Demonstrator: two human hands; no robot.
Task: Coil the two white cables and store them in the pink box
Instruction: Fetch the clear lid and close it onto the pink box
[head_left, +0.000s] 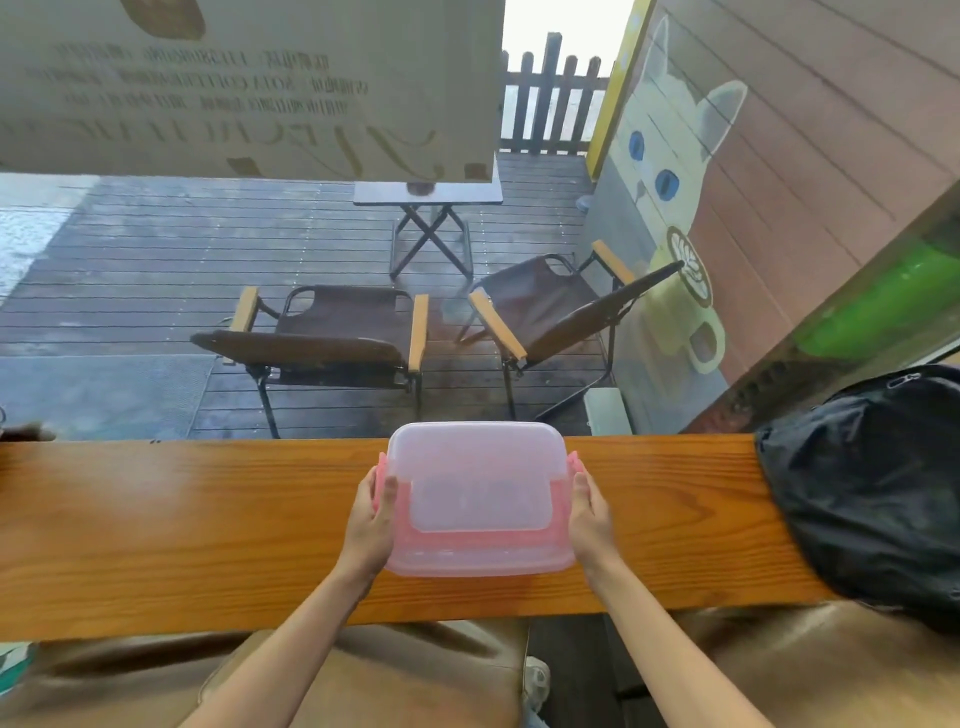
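Observation:
The pink box (478, 540) stands on the wooden counter (182, 530) in front of me, with its translucent lid (475, 467) on top. My left hand (375, 514) grips the box's left side, the thumb on the lid's edge and the fingers round the pink latch. My right hand (589, 512) lies flat against the right side by the other latch, fingers straight. Faint shapes show through the lid, but I cannot make out the white cables.
A black bag (872, 483) lies on the counter's right end. Beyond the counter is a window onto a wet deck with two folding chairs (332, 338) and a small table (428, 200). Brown cushioned seats (395, 675) are below the counter's near edge.

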